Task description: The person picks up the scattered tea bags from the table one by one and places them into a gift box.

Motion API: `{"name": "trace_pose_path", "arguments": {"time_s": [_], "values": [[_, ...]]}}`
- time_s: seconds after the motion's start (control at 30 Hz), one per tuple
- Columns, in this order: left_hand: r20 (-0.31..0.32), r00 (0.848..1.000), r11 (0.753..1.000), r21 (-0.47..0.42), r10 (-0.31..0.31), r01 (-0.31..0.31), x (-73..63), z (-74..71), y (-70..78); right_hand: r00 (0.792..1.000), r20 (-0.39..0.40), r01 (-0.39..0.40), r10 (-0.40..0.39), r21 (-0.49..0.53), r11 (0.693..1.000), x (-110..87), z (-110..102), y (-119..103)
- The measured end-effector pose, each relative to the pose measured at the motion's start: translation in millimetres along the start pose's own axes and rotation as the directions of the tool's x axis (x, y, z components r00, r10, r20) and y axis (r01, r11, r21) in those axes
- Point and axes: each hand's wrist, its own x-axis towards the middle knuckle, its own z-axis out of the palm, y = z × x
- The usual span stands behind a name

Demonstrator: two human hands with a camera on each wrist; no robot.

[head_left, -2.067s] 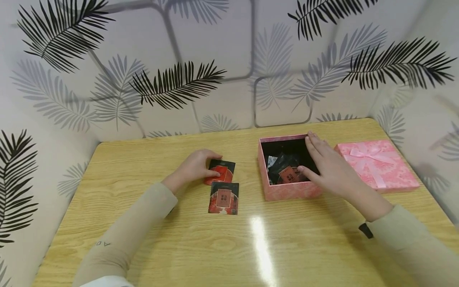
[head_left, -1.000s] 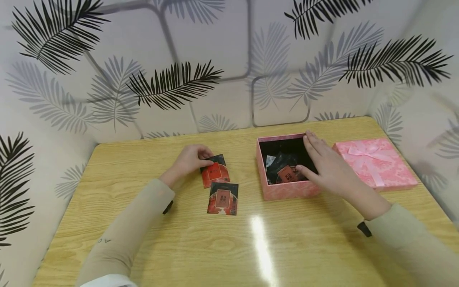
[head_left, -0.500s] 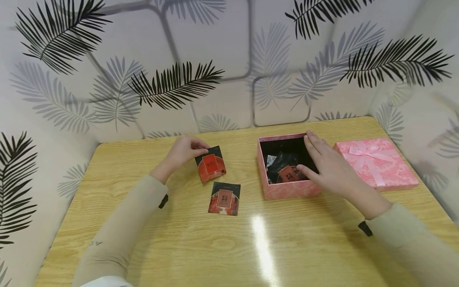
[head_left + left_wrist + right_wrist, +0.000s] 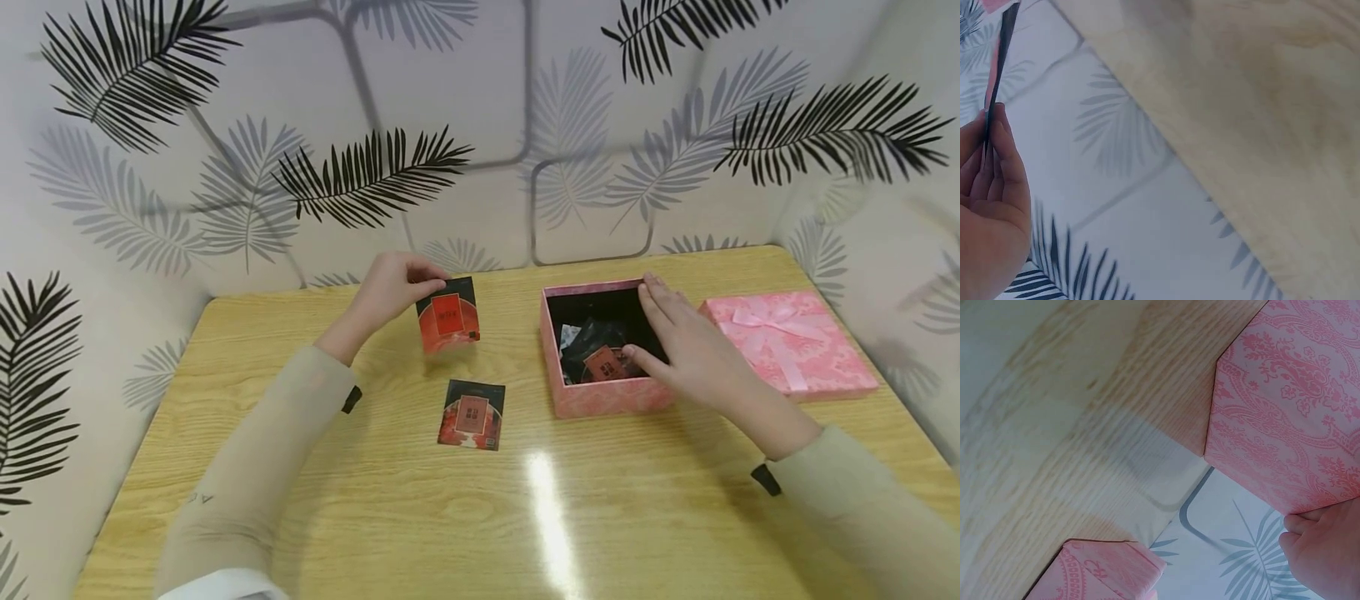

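My left hand pinches a black-and-red sachet by its upper left corner. It hangs tilted above the table's far side; in the left wrist view this sachet shows edge-on between thumb and fingers. Another black-and-red sachet lies flat on the table nearer me. My right hand rests on the right side of an open pink box, fingers straight along the rim, thumb pointing inward near the front. Inside lie dark packets, one with a red label. The right wrist view shows the patterned box wall.
A pink box lid with a ribbon bow lies right of the box, partly behind my right hand. The wooden table meets a leaf-patterned wall at its far edge.
My left hand has drawn its sachet off the other one, then raised it away from me toward the table's far side. My right hand and the box have stayed in place.
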Motion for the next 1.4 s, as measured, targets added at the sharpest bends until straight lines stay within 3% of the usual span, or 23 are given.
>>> {"name": "trace_pose_path", "arguments": {"time_s": [0.3,0.77,1.17,1.4], "values": [[-0.006,1.000,1.000,0.000,-0.001,0.001,13.7,5.0,32.1,1.000,-0.003,0.001,-0.001,0.004,1.000,0.3,0,0],[0.020,0.993,0.993,0.008,0.117,-0.117,37.4,20.5,83.2,1.000,-0.020,0.003,-0.003,0.007,1.000,1.3,1,2],[0.130,0.978,0.986,-0.001,0.164,-0.165,53.1,46.8,121.6,1.000,-0.003,-0.008,0.008,0.011,1.000,1.3,0,1],[0.187,0.959,0.973,0.040,0.215,-0.226,56.1,72.7,130.6,1.000,-0.026,0.004,-0.003,0.014,1.000,1.1,2,2]]}}
